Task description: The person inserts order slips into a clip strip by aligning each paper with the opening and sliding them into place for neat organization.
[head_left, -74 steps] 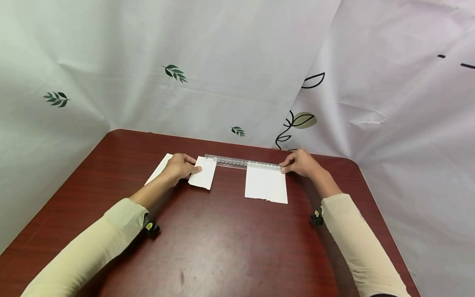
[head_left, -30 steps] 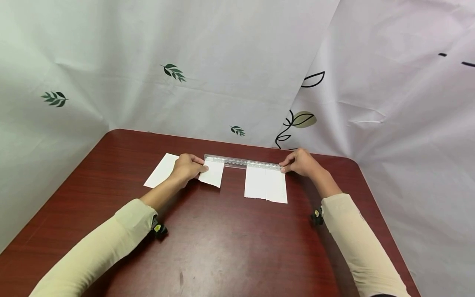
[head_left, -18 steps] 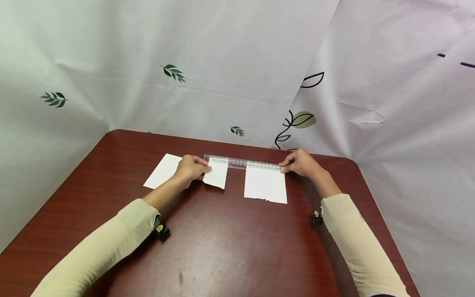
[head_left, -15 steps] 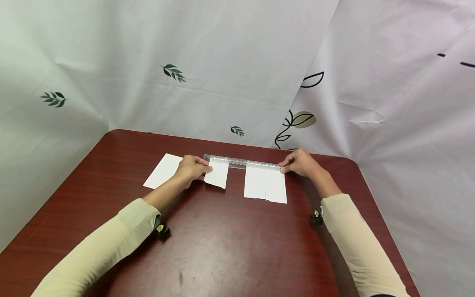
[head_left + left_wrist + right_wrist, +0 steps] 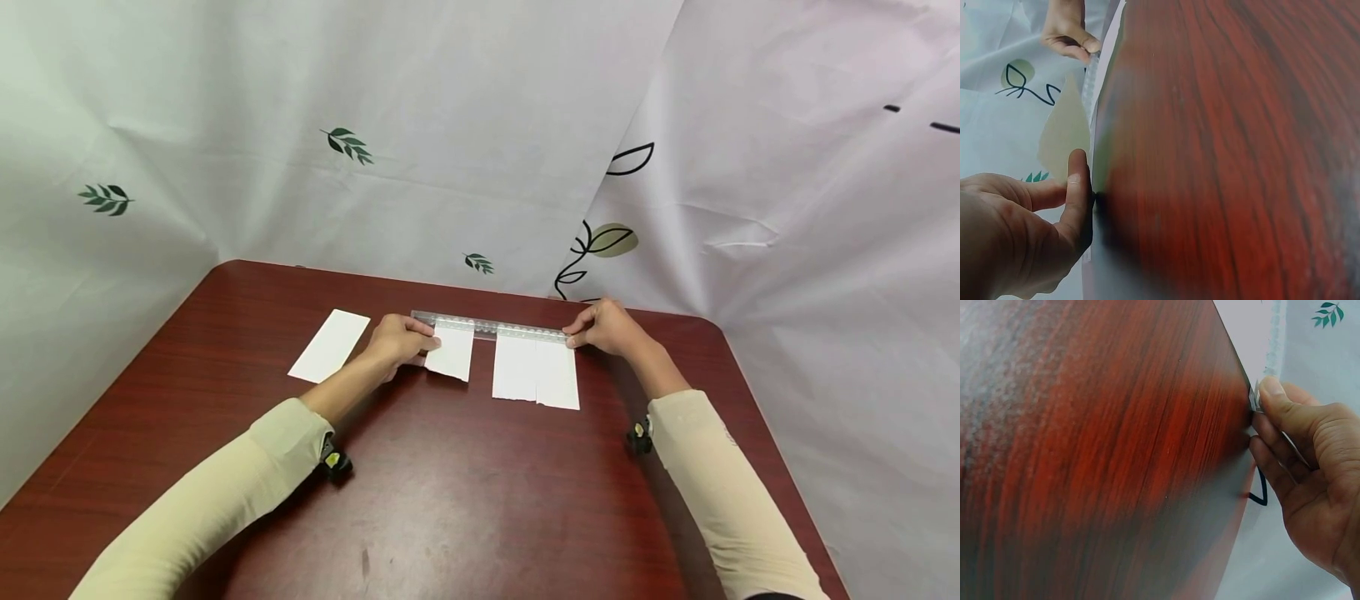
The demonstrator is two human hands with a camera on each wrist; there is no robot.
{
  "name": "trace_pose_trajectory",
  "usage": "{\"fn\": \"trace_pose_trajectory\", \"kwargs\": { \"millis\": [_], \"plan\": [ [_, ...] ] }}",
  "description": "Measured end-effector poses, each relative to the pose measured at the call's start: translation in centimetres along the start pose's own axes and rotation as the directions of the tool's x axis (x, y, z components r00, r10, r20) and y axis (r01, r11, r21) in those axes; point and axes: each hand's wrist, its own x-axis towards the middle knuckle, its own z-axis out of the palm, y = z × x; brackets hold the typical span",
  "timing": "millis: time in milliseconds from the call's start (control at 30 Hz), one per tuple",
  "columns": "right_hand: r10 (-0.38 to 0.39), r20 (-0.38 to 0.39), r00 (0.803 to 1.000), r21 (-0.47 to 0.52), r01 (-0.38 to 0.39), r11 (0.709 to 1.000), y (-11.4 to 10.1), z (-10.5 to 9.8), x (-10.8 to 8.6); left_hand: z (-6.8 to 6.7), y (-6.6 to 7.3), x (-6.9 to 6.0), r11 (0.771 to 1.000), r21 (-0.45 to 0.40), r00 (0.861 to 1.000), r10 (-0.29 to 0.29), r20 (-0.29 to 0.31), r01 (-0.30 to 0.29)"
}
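A clear plastic ruler (image 5: 485,328) lies across the far part of the table. My right hand (image 5: 609,327) pinches its right end between thumb and fingers, as the right wrist view also shows. Two white paper slips (image 5: 515,367) sit side by side with their top edges along the ruler, close to the right hand. My left hand (image 5: 399,340) pinches another white paper slip (image 5: 452,353) by its left side. This slip's top overlaps the ruler, left of the pair, with a gap between. In the left wrist view the held paper (image 5: 1065,134) tilts up off the table.
A further white paper slip (image 5: 330,346) lies flat to the left of the left hand. The dark red wooden table (image 5: 480,500) ends at a far edge just behind the ruler. A pale leaf-printed sheet (image 5: 420,200) hangs behind it.
My left hand has carried its paper slip rightward along the ruler, nearer the pair. The left-lying slip has come into fuller view. The right hand and ruler have stayed put.
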Motion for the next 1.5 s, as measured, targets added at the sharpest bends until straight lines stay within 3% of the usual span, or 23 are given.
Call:
{"fn": "trace_pose_trajectory", "kwargs": {
  "millis": [833,1500],
  "plan": [
    [0.024,-0.001,1.0,-0.009,-0.024,1.0,-0.2,0.1,-0.2,2.7,0.8,0.3,0.998,-0.053,0.999,0.016,0.04,-0.014],
    [-0.01,-0.014,1.0,-0.009,0.01,1.0,-0.1,0.1,-0.1,2.6,0.5,0.3,0.999,-0.046,0.999,0.032,0.036,-0.03]
  ]
}}
